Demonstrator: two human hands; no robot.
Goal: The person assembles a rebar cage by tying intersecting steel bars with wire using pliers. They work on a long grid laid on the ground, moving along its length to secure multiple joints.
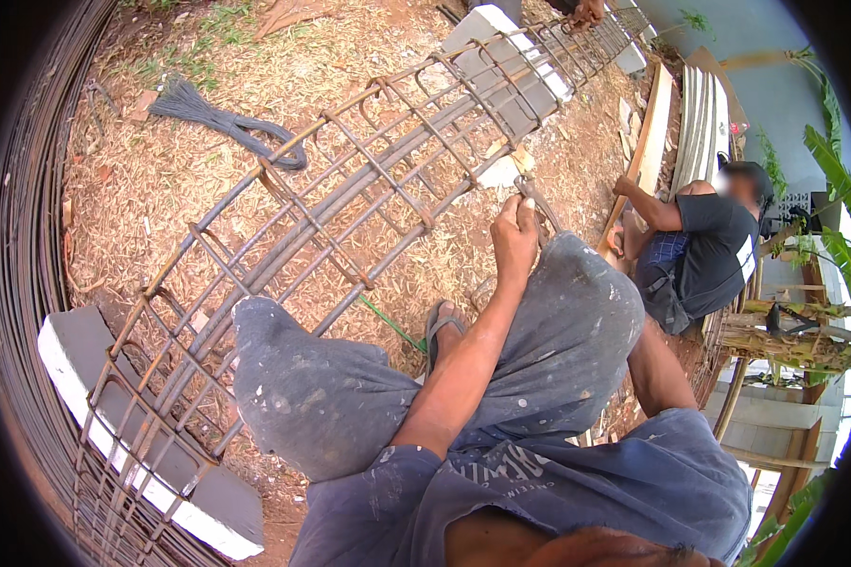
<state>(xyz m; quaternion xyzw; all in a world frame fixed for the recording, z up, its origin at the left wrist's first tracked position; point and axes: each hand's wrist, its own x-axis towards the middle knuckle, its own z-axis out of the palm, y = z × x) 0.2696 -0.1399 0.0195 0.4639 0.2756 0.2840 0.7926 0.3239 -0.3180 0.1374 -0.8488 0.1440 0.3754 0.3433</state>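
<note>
A long rusty rebar cage (378,180) lies across grey concrete blocks (76,350), running from lower left to upper right. My left hand (514,236) reaches between my raised knees and grips a small metal tying tool (539,200) against the near side of the cage. My right forearm (654,370) goes down behind my right knee (577,312), so that hand is hidden. My sandalled foot (442,326) rests on the dirt beneath the cage.
A bundle of dark tie wire (219,119) lies on the straw-covered ground behind the cage. Coiled steel rods (19,283) curve along the left. Another person (709,248) sits at the right beside wooden planks (649,132). Someone's hand (588,11) touches the cage's far end.
</note>
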